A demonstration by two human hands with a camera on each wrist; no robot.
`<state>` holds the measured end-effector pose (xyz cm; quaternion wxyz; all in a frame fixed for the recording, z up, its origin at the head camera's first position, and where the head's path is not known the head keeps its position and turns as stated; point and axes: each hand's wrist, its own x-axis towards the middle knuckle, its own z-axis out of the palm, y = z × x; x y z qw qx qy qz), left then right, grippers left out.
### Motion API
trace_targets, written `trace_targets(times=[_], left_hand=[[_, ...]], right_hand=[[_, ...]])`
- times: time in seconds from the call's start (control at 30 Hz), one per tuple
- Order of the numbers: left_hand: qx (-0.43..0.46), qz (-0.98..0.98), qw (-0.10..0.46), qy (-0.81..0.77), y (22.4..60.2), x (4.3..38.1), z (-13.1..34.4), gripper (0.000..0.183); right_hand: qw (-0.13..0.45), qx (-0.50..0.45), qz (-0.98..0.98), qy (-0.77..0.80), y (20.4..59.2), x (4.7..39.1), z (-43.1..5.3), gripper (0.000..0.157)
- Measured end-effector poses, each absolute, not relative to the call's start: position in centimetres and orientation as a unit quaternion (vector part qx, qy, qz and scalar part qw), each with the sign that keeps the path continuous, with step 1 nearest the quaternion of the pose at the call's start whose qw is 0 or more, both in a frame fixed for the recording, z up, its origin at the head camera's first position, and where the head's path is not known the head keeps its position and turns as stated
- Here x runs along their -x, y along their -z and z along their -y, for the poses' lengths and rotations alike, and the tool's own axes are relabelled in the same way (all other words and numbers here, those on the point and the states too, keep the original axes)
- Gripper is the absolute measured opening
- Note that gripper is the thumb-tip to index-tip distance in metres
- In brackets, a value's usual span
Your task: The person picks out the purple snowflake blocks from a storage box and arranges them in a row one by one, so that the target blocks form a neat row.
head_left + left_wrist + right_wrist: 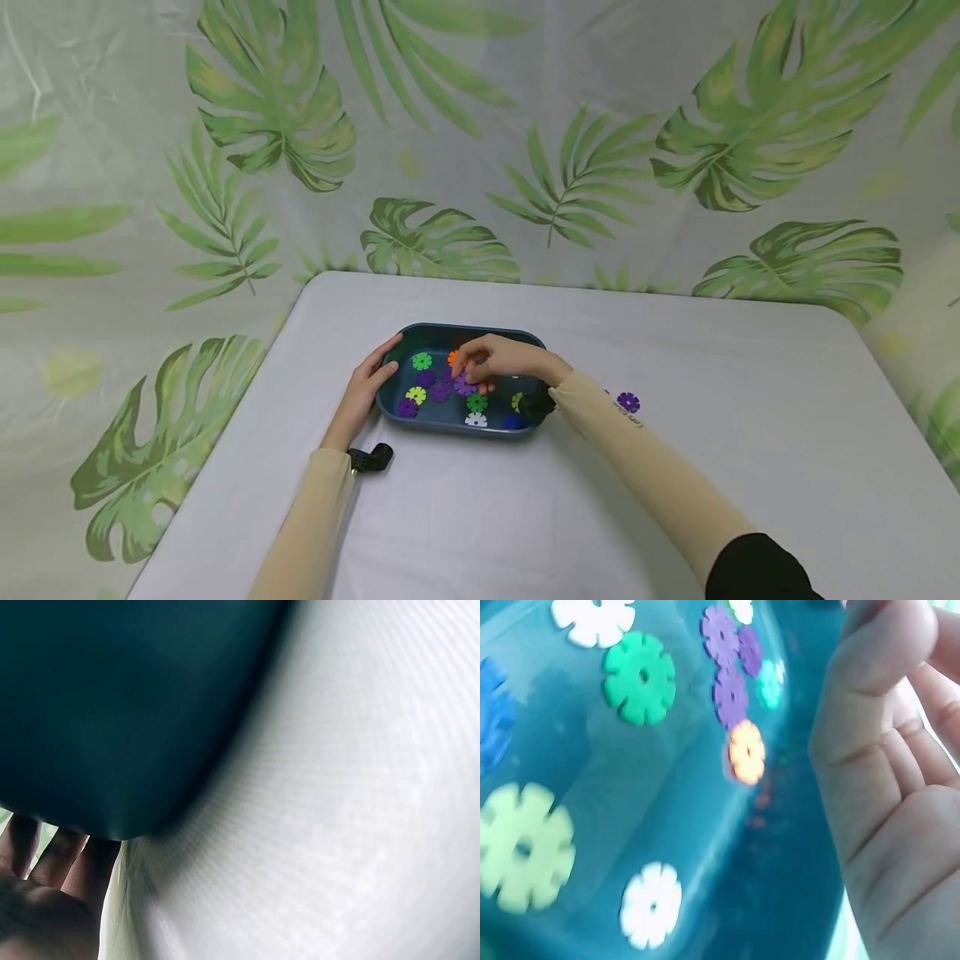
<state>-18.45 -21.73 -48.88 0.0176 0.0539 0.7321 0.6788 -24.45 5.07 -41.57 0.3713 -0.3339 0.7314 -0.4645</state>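
Observation:
A dark teal plastic tray stands on the table with several notched, flower-shaped plastic discs in it. My left hand holds its left end, thumb at the rim and fingers along the outside. In the left wrist view, fingers show beside the tray wall. Over the middle of the tray, my right hand has a purple disc at its bent fingertips and appears to pinch it. The right wrist view shows the right hand, its fingertips partly cut off, beside a green disc and an orange disc.
Another purple disc lies on the white tablecloth right of the tray, close to the right sleeve. A second disc there is mostly hidden by the sleeve. Behind the table hangs a leaf-patterned curtain.

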Motion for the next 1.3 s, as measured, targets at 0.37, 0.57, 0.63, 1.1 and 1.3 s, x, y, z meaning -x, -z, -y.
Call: trace_targets(times=[0.37, 0.57, 0.63, 1.1, 1.3], left_hand=[[-0.052, -0.732, 0.017, -0.679, 48.8, 18.1, 21.7, 0.045], [-0.051, -0.737, 0.011, -0.674, 49.4, 18.2, 21.8, 0.045], [-0.052, -0.738, 0.009, -0.673, 49.4, 18.2, 21.8, 0.045], [-0.060, -0.728, 0.018, -0.683, 47.8, 17.6, 21.4, 0.047], [-0.057, -0.729, 0.024, -0.682, 46.7, 17.3, 21.0, 0.048]], right_hand=[[0.302, 0.266, -0.754, 0.519, 41.5, 24.2, -14.0, 0.022], [0.269, 0.199, -0.770, 0.544, 43.0, 23.4, -19.9, 0.022], [0.260, 0.175, -0.777, 0.546, 43.7, 22.9, -21.8, 0.023], [0.227, 0.095, -0.803, 0.543, 47.5, 19.4, -30.7, 0.027], [0.215, 0.080, -0.825, 0.516, 47.5, 19.0, -30.9, 0.025]])
